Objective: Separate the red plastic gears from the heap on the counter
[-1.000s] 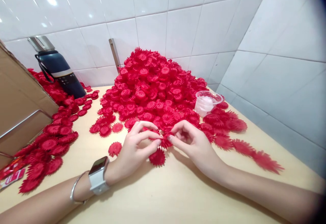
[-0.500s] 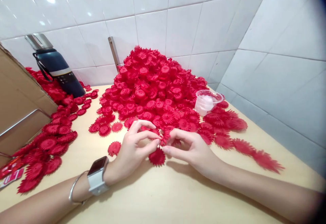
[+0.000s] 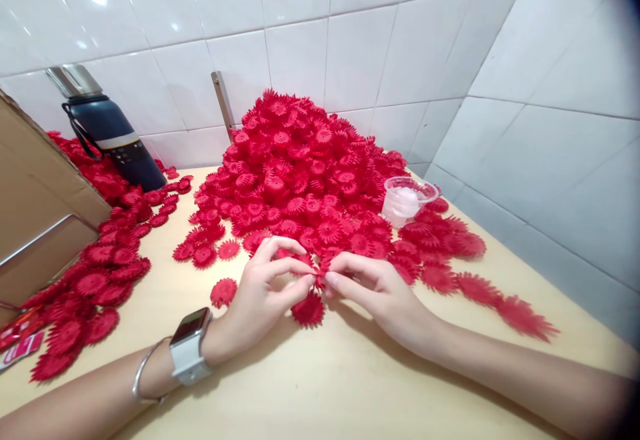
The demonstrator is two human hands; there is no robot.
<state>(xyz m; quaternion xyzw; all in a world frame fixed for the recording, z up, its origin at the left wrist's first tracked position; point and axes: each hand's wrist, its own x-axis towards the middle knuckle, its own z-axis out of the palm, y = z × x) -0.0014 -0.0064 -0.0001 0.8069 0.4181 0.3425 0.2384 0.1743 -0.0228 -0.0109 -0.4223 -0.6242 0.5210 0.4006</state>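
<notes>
Between my two hands is a red fabric flower piece (image 3: 319, 280) with a fringed edge, seen partly edge-on. My left hand (image 3: 273, 280) pinches its left side between thumb and index finger. The thumb and fingertips of my right hand (image 3: 380, 290) close on its right side; the fingers cover much of the piece. Just below it, another round red flower piece (image 3: 308, 310) lies on the table. A single flower piece (image 3: 223, 292) rests left of my left hand. Behind both hands rises a large heap of red flower pieces (image 3: 300, 173).
A clear plastic cup (image 3: 403, 203) with something whitish inside stands at the heap's right. Further left are a dark blue flask (image 3: 117, 137), a cardboard box (image 3: 45, 187) and more flower pieces (image 3: 95, 280). White tiled walls (image 3: 350, 53) border the wooden table (image 3: 310, 387).
My right thumb and fingers have closed in on the flower piece from a wider spread. My left hand keeps its pinch almost unmoved.
</notes>
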